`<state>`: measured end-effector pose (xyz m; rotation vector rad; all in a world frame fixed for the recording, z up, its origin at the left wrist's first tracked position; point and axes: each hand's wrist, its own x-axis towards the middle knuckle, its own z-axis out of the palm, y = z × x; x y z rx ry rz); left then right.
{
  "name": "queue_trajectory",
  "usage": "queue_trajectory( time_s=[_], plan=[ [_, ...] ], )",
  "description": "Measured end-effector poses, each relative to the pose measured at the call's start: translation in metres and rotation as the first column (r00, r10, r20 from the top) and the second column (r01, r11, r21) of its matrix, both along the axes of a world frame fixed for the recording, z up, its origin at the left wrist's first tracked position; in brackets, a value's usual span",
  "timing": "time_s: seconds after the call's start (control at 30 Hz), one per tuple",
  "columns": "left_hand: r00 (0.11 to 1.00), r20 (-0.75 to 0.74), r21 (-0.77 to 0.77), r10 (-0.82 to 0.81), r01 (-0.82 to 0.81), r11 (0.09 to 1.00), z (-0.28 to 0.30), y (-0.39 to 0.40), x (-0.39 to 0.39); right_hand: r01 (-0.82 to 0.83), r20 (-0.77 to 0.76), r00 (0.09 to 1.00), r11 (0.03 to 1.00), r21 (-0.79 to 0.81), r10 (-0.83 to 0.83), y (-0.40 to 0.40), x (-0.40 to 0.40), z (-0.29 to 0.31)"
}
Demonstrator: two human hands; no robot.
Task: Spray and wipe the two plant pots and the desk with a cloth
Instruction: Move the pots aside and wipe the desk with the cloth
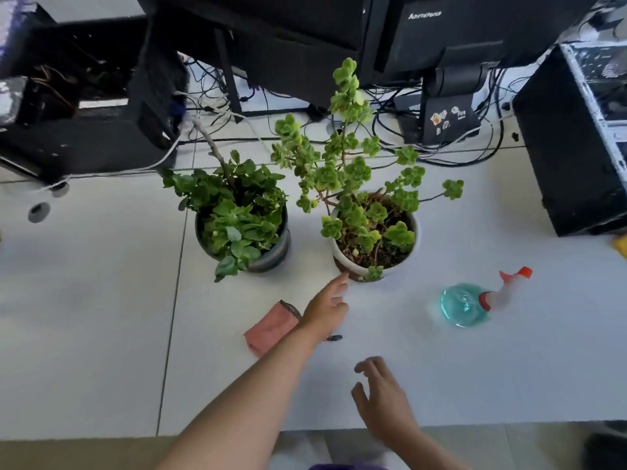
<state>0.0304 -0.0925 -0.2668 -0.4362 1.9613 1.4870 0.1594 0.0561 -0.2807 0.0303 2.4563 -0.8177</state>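
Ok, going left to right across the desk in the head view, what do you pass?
Pink cloth → dark striped pot → left hand → white pot → spray bottle → black computer tower.

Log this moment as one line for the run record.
left hand: open, reaching to white pot | right hand: open, empty | pink cloth, spray bottle: on desk, unheld

The counter [101, 317] is white with thin dark lines across it. The left pot [271, 257] has grey and blue-green stripes and holds dark green leaves. The right pot [342, 262] is white with a brown bottom, and its plant is light green. The cloth [268, 329] is pink with a black dotted edge. The spray bottle [464, 305] is see-through blue-green with an orange-red and white top. The computers [573, 140] are black.
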Motion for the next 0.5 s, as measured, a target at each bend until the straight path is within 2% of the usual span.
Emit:
queue_trajectory(
  time_s=[0.07, 0.1, 0.17, 0.2, 0.27, 0.33, 0.4, 0.5],
  plan=[
    [0.99, -0.138, -0.288, 0.002, -0.042, 0.957, -0.006, -0.023, 0.02, -0.117, -0.051, 0.992, 0.993, 0.017, 0.118, -0.02, -0.012, -0.007],
    [0.975, -0.222, -0.445, -0.029, -0.075, 0.893, -0.01, -0.039, 0.032, -0.152, -0.08, 0.985, 0.988, 0.025, 0.153, -0.03, -0.018, -0.009],
    [0.933, -0.3, -0.651, -0.201, -0.046, 0.758, -0.022, -0.076, 0.057, -0.181, -0.123, 0.975, 0.983, 0.038, 0.184, -0.054, -0.032, -0.009],
    [0.904, -0.286, -0.714, -0.317, 0.02, 0.7, -0.032, -0.093, 0.071, -0.177, -0.13, 0.975, 0.983, 0.038, 0.18, -0.067, -0.043, -0.008],
    [0.837, -0.197, -0.799, -0.51, 0.164, 0.578, -0.051, -0.119, 0.092, -0.167, -0.118, 0.979, 0.986, 0.009, 0.167, -0.093, -0.065, -0.005],
    [0.82, -0.13, -0.824, -0.557, 0.222, 0.52, -0.061, -0.133, 0.103, -0.096, -0.143, 0.986, 0.993, -0.061, 0.087, -0.122, -0.088, 0.0],
    [0.838, -0.166, -0.816, -0.52, 0.18, 0.55, -0.064, -0.143, 0.105, 0.023, -0.128, 0.991, 0.989, -0.148, -0.042, -0.151, -0.118, 0.009],
    [0.874, -0.222, -0.799, -0.433, 0.092, 0.595, -0.068, -0.168, 0.102, 0.132, -0.091, 0.983, 0.961, -0.245, -0.158, -0.187, -0.161, -0.01]
  ],
)
